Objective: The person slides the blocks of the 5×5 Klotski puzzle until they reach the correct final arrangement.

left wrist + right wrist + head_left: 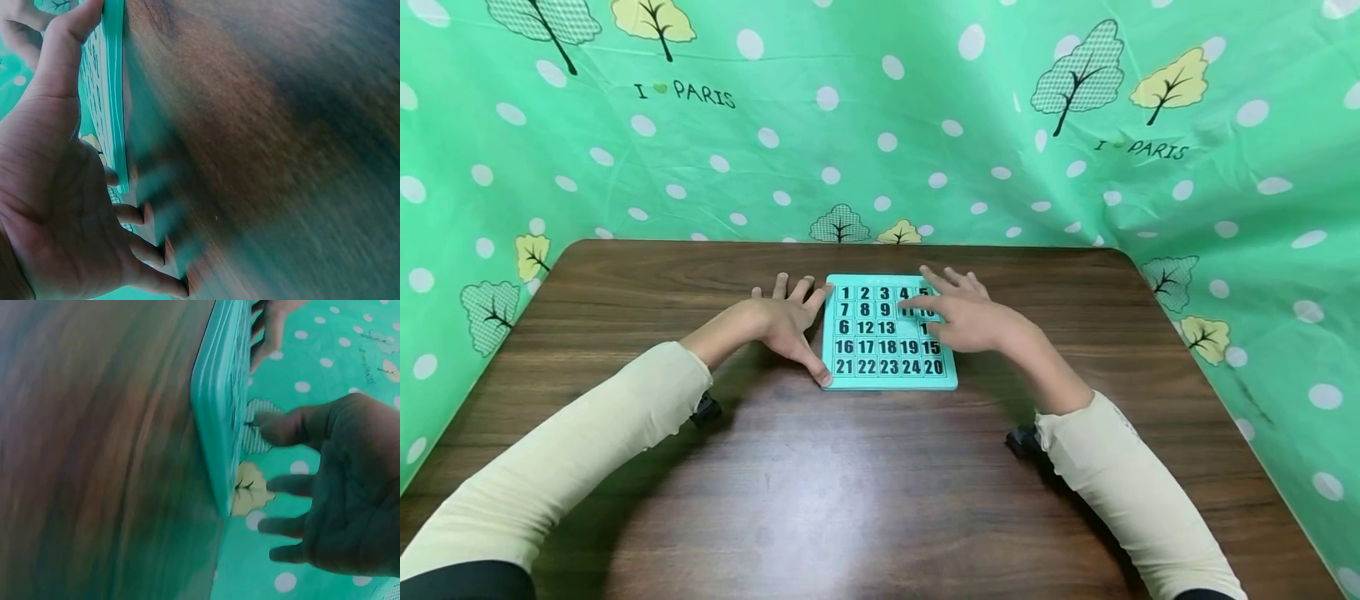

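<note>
A turquoise number slide puzzle (887,384) lies flat on the table, its tiles bearing black numerals. One gap (908,328) shows in the third row, right of the 13 tile (886,328). With fingers spread, my left hand (786,323) touches the puzzle's left side, thumb at the near corner and index finger near the far one. My right hand (973,321) hovers over the right part, index finger stretched toward the 11 tile and covering some numerals. In the right wrist view, the right thumb (281,428) and fingers are loosely extended beside the puzzle (215,406), holding nothing.
The brown wooden table (820,492) extends around the puzzle on all sides. Behind it hangs a green polka-dot cloth (857,75) printed with trees. Dark wrist straps (1024,442) show below both pale sleeves.
</note>
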The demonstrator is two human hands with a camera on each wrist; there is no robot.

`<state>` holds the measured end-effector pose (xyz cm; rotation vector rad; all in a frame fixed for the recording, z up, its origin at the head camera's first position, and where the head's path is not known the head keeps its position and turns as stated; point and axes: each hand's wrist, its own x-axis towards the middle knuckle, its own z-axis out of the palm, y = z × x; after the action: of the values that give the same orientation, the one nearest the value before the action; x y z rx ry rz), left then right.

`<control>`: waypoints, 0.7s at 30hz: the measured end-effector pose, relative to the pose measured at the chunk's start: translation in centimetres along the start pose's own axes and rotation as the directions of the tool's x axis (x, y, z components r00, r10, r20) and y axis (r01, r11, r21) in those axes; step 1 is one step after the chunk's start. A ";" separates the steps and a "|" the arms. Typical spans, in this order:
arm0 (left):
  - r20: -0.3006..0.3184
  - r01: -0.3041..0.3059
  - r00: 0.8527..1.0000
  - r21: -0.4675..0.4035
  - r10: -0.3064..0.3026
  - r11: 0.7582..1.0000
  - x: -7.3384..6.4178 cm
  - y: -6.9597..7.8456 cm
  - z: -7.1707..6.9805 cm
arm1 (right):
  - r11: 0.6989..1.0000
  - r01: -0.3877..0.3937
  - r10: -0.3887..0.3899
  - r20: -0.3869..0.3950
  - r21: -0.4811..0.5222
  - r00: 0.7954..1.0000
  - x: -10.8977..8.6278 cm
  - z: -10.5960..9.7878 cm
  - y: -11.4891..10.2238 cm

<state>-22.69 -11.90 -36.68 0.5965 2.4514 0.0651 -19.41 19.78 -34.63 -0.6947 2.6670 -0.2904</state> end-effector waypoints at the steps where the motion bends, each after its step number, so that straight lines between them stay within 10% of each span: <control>1: 0.000 0.000 1.000 0.001 0.000 1.000 0.0 0.0 0.0 | 1.000 -0.016 0.016 0.003 -0.001 1.000 0.0 -0.1 0.2; 21: -0.016 -0.015 1.000 -0.025 0.014 1.000 0.1 -0.3 0.1 | 0.999 -0.038 0.038 -0.002 0.031 0.999 -2.0 -0.1 2.4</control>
<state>-22.82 -12.10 -36.89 0.6047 2.4582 0.1072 -18.87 22.82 -34.58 -0.6341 2.6687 -0.3218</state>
